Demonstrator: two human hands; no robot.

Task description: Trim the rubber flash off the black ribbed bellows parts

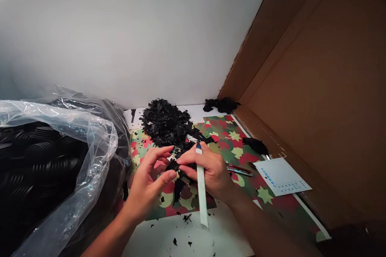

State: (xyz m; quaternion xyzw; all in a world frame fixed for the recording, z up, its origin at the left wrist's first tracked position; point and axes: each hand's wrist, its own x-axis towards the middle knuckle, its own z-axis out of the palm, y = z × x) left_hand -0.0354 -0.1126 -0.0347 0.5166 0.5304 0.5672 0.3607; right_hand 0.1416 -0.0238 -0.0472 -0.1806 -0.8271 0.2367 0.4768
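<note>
Gripping ribbed black part [174, 165]: left hand [147, 180]; right hand [208, 168] clasps flat pale blade [201, 192].

No legible text anywhere
Rows of small blue print on white card [282, 181], too tiny and blurred to make out

Small workshop: trimmings pile [165, 122], bagged black parts [39, 156], cardboard wall [316, 88].

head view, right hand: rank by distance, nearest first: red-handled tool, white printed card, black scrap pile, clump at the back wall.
From the right hand:
1. Red-handled tool: just right of the hand, on the camouflage mat.
2. Black scrap pile: behind the hand, toward the wall.
3. White printed card: farther right, by the cardboard.
4. Clump at the back wall: far back.
2 and 3 are close; the pile looks nearer.
</note>
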